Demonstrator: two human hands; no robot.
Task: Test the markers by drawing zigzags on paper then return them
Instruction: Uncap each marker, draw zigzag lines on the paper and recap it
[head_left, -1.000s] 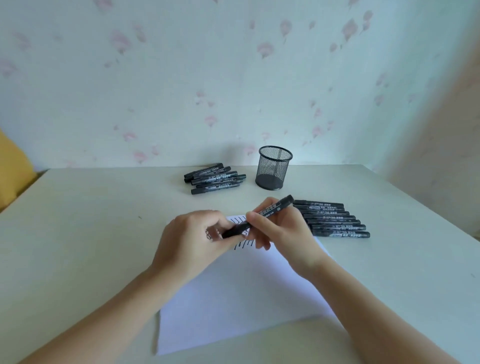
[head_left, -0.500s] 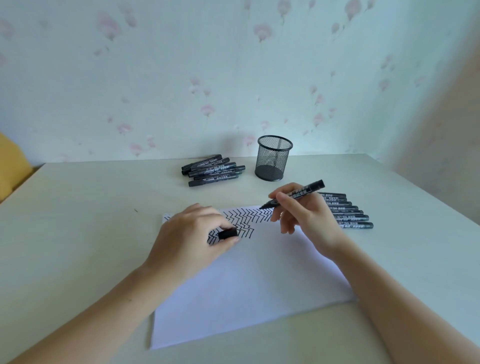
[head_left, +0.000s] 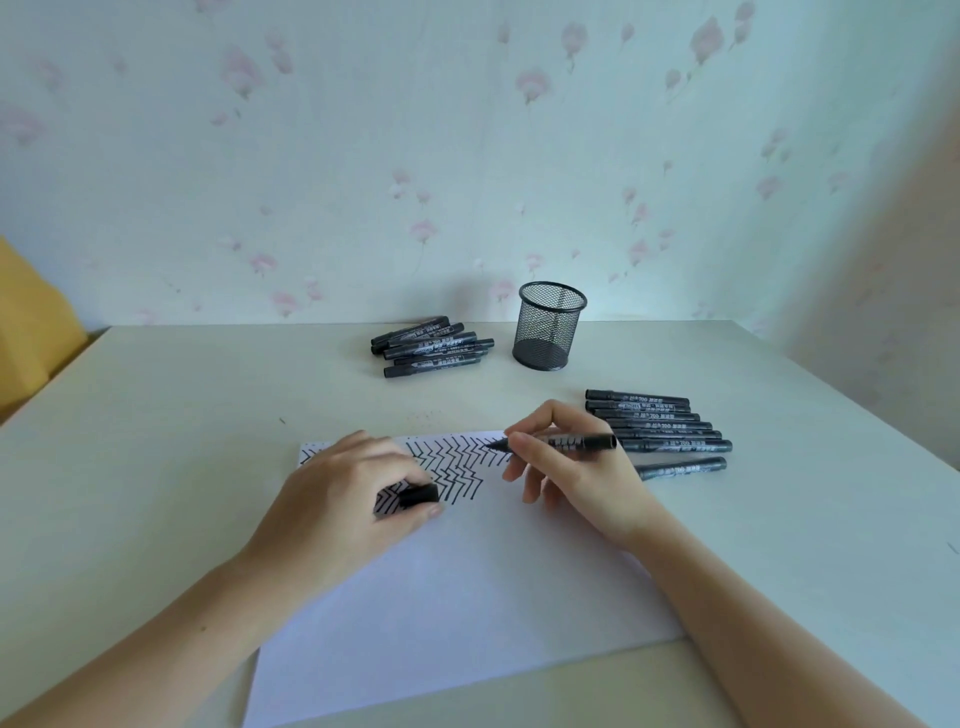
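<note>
A white sheet of paper (head_left: 467, 587) lies on the table, its far edge filled with black zigzag lines (head_left: 457, 460). My right hand (head_left: 566, 478) grips an uncapped black marker (head_left: 566, 442), whose tip sits at the zigzags near the sheet's top edge. My left hand (head_left: 348, 499) rests on the paper and pinches the marker's black cap (head_left: 418, 494). Several capped markers (head_left: 665, 428) lie in a row just right of my right hand. Another pile of markers (head_left: 431, 347) lies farther back.
A black mesh pen cup (head_left: 549, 326) stands at the back, right of the far marker pile. The table (head_left: 156, 441) meets a flowered wall behind. A yellow object (head_left: 31, 322) sits off the left edge.
The cap came off the marker and stayed in my left hand. My right hand carried the marker right and lowered its tip to the zigzags at the paper's top edge.
</note>
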